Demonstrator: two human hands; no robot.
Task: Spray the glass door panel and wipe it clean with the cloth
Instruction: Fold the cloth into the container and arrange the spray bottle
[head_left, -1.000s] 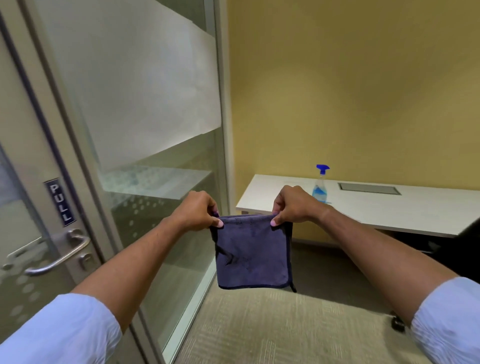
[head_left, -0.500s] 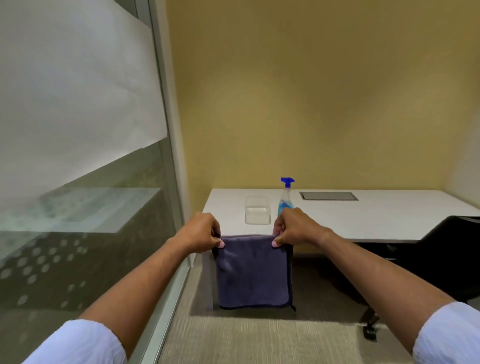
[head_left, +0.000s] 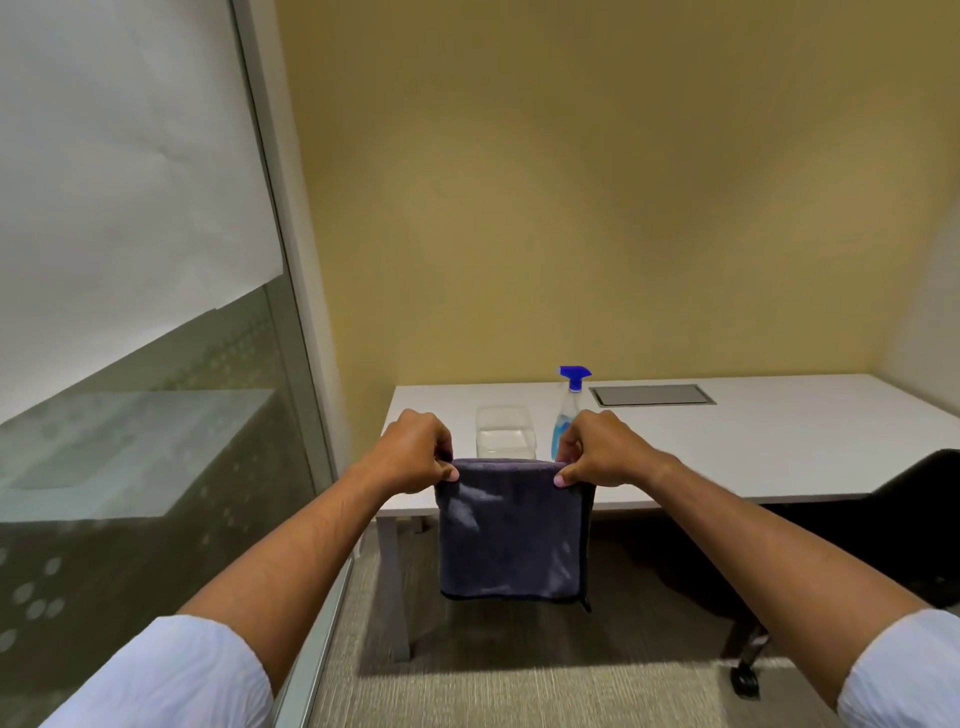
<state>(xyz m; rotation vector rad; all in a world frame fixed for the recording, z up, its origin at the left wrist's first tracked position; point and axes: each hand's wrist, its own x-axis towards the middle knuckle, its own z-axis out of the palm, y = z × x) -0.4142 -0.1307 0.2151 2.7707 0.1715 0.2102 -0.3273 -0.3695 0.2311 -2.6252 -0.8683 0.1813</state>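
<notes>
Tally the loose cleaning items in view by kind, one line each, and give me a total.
Cloth: 1, the purple cloth pinched at its top corners by the left hand and right hand.
Spray bottle: 1, the blue-capped spray bottle upright on the white desk.
Clear container: 1, the clear container beside the bottle.
Total: 3

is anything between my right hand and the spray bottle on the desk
Nothing solid stands between them: the spray bottle is upright on the white desk, just behind the right hand. But both hands pinch the purple cloth, the left hand at its other top corner, so the right must let go first.
</notes>
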